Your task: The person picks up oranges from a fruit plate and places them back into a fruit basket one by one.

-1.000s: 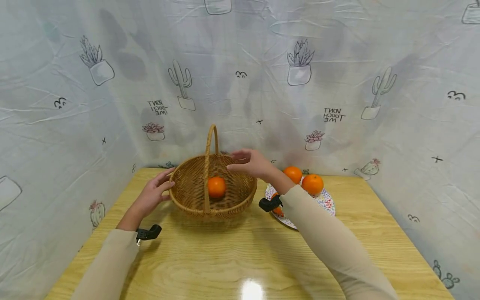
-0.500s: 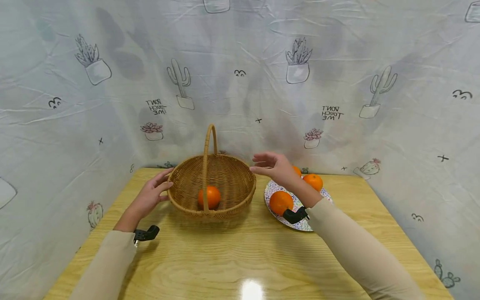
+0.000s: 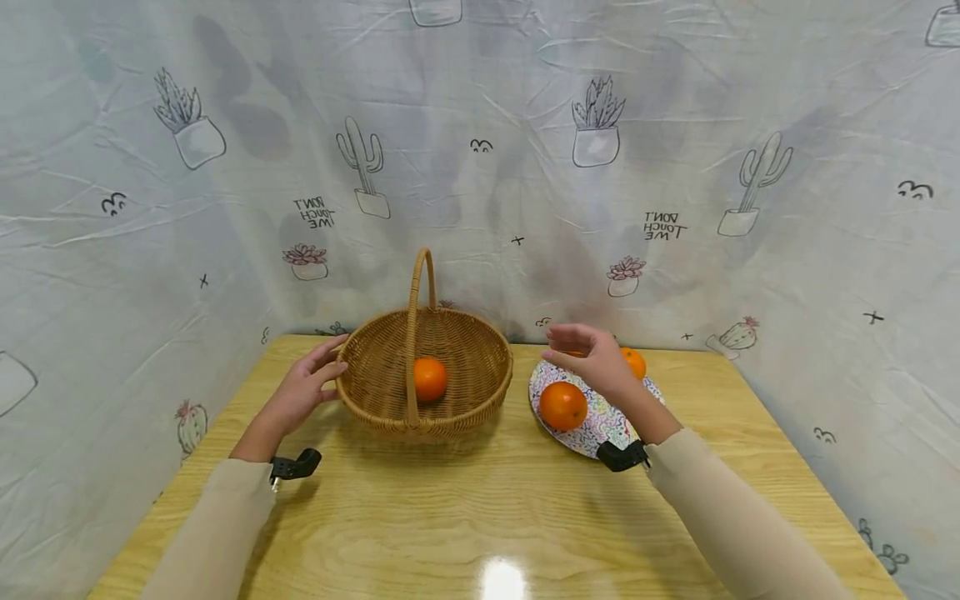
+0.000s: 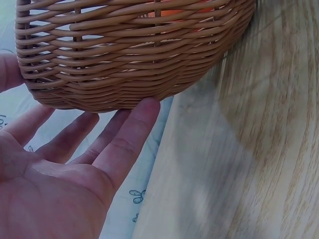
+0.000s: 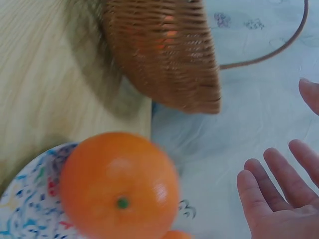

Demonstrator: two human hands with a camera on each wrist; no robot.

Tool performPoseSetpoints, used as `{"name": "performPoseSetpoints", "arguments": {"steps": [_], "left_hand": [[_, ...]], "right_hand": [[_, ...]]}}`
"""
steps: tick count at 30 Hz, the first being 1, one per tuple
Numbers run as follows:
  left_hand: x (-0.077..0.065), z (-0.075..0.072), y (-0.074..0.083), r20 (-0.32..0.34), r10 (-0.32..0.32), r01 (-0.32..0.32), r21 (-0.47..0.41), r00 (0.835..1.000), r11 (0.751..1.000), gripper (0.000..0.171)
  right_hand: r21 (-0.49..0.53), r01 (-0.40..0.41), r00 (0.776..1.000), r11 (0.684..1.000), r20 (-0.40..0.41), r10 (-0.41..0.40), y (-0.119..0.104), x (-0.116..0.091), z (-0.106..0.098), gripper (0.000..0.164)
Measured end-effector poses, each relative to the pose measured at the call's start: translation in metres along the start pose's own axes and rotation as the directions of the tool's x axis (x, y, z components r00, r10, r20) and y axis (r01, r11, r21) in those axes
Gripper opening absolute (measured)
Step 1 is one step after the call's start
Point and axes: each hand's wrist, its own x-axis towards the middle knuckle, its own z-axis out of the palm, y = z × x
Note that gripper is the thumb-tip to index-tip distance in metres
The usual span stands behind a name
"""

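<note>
A wicker basket (image 3: 472,408) with a tall handle stands on the table, one orange (image 3: 431,380) inside it. My left hand (image 3: 298,396) is at the basket's left side; in the left wrist view its nearly straight fingers (image 4: 124,139) touch the woven wall. My right hand (image 3: 596,358) hovers above the patterned plate (image 3: 607,429), fingers loosely bent, holding nothing. On the plate's left part sits an orange (image 3: 564,406), large in the right wrist view. Another orange (image 3: 633,362) shows beyond the hand. A third is mostly hidden behind that hand.
The wooden table (image 3: 450,517) ends at the back against a wrinkled cloth (image 3: 480,200) printed with cacti. The basket's handle (image 3: 414,350) arches over its opening. A gap of bare tabletop separates basket and plate.
My right hand has moved right, from over the basket to above the plate. The orange in the basket rolled left and forward, then partly back. My left hand has stayed at the basket.
</note>
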Motion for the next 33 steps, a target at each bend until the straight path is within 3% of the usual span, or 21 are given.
{"name": "performPoseSetpoints", "arguments": {"steps": [18,33], "left_hand": [[-0.001,-0.001,0.000,-0.001,0.000,-0.001,-0.013,1.000,1.000,0.066],[0.000,0.000,0.001,-0.007,-0.002,0.002,-0.016,1.000,1.000,0.063]], "right_hand": [[0.016,-0.058,0.994,0.998,-0.087,0.059,0.047,-0.032,-0.009,0.058],[0.060,-0.042,0.997,0.997,-0.063,0.046,0.073,-0.042,0.000,0.060]]}}
